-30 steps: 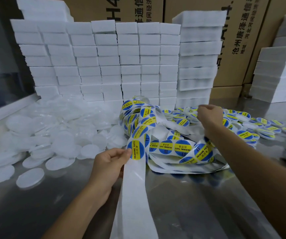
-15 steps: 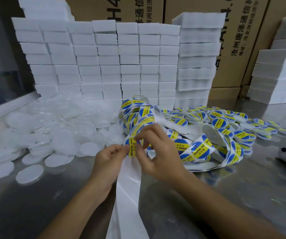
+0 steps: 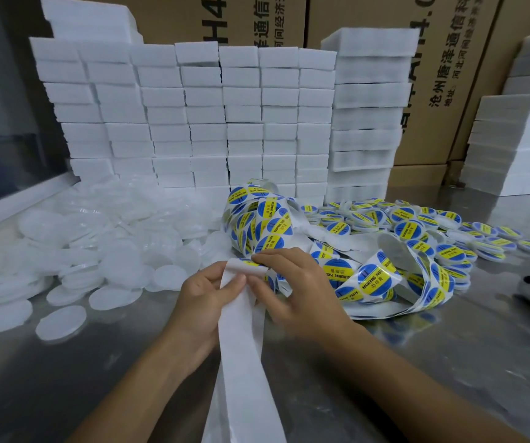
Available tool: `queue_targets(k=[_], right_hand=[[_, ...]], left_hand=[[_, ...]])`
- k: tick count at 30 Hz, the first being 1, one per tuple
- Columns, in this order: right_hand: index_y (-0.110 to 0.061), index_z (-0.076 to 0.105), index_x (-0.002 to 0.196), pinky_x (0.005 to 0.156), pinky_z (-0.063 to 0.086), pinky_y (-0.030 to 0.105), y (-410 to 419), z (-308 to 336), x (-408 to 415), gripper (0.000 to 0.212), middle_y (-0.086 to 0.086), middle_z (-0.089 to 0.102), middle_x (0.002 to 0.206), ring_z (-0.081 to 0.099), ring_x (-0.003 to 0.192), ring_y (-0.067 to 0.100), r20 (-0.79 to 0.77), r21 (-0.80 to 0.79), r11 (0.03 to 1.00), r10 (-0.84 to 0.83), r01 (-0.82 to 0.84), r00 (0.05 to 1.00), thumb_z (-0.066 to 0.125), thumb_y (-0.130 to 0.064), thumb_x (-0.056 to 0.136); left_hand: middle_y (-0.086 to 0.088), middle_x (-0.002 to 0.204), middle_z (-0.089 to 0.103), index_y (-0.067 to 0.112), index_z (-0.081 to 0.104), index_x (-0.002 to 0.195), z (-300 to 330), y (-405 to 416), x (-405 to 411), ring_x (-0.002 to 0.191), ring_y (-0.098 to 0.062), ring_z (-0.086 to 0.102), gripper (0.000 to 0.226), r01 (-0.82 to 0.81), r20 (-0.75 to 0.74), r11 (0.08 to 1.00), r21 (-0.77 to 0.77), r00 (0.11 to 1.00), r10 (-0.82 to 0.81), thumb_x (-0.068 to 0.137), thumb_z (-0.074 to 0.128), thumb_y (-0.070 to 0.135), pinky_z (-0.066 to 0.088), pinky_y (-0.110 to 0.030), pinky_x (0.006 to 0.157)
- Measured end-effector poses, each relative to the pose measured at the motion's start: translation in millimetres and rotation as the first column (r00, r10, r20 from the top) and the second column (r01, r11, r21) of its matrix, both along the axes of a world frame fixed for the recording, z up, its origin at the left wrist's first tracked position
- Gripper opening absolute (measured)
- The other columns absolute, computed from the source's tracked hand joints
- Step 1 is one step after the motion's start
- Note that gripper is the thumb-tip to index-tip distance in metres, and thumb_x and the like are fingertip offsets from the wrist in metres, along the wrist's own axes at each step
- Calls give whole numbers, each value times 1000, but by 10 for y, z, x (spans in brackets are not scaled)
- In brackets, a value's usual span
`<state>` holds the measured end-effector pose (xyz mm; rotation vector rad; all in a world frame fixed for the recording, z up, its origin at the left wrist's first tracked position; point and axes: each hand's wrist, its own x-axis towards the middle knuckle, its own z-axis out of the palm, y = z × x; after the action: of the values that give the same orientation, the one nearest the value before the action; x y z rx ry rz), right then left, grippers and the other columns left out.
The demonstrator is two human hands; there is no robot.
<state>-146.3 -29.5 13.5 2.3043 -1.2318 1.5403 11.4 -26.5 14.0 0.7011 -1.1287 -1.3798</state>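
Soldering-paste sticker (image 3: 247, 261) being peeled from backing strip (image 3: 241, 346), just in front of the sticker coil (image 3: 257, 225).
Strip gripped taut by left hand (image 3: 200, 302) so right hand (image 3: 295, 292) can pinch the sticker free; blank lids (image 3: 113, 251) left of coil, labelled lids (image 3: 417, 225) right.

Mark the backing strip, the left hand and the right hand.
backing strip (image 3: 241, 346), head view, bare white stretch below the hands
left hand (image 3: 200, 303), head view, back of the hand
right hand (image 3: 299, 289), head view, back of the hand
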Motion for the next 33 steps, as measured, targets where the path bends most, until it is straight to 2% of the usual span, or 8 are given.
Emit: queue_targets(k=[12, 16, 21, 25, 26, 28, 30, 33], right_hand=[[-15, 74, 89, 79, 51, 20, -67, 21, -36, 8, -13, 72, 83, 66, 84, 3, 308, 207, 973, 36, -103, 951, 68, -20, 91], [-16, 73, 85, 77, 57, 25, -123, 34, -39, 11, -7, 73, 80, 69, 79, 6, 585, 382, 880, 5, -281, 811, 66, -21, 93], [-21, 72, 71, 68, 58, 20, -152, 72, -57, 28, 2, 76, 82, 71, 81, 13, 803, 485, 729, -152, -483, 577, 63, -34, 94], [-16, 69, 85, 77, 56, 29, -191, 41, -53, 40, 5, 77, 88, 73, 94, 21, 821, 494, 697, -176, -520, 543, 60, -54, 89], [-16, 69, 85, 78, 55, 29, -192, 36, -48, 46, 6, 77, 86, 73, 93, 21, 825, 488, 698, -172, -525, 539, 59, -61, 83], [-20, 70, 73, 75, 54, 26, -188, 39, -44, 52, 7, 77, 80, 73, 88, 18, 826, 477, 709, -162, -519, 539, 57, -70, 70], [-24, 71, 60, 75, 55, 24, -191, 33, -44, 49, 7, 76, 76, 72, 83, 16, 820, 473, 719, -147, -510, 553, 54, -69, 68], [-27, 72, 58, 86, 56, 30, -204, 9, -47, 42, 5, 76, 76, 71, 84, 15, 811, 473, 722, -132, -505, 570, 54, -60, 77]], left_hand=[[-15, 101, 75, 9, 71, 109, -49, -24, 10, 90, -36, 72, 24, -103, 187, 993, 58, 978, 90, 88, 63, 0, 56, -42, 83], [-5, 85, 77, 16, 72, 96, -82, -34, 26, 75, -27, 75, 22, -214, 365, 976, -47, 906, 216, 88, 63, -3, 59, -32, 66], [14, 79, 75, 28, 70, 91, -142, -63, 75, 76, -5, 71, 27, -239, 607, 938, -252, 716, 346, 86, 65, 2, 51, -19, 66], [15, 86, 70, 30, 69, 92, -76, -34, 117, 82, -2, 63, 15, -300, 651, 809, -505, 484, 585, 85, 64, 42, 48, -25, 75], [11, 89, 70, 27, 69, 94, -64, -40, 153, 87, -9, 64, 31, -356, 641, 756, -550, 401, 655, 84, 56, 53, 47, -32, 82], [1, 109, 68, 25, 64, 109, -21, -70, 264, 105, -24, 58, 45, -464, 676, 609, -643, 31, 736, 85, 45, 59, 35, -45, 96], [-11, 141, 47, 24, 44, 136, -7, -107, 449, 131, -35, 37, 61, -533, 801, 616, -580, -237, 549, 88, 46, 61, 22, -60, 106], [-13, 161, 4, 26, 6, 152, -62, -142, 772, 147, -40, -1, 85, -665, 949, 680, -309, -174, 262, 88, 39, 70, 13, -72, 109]])
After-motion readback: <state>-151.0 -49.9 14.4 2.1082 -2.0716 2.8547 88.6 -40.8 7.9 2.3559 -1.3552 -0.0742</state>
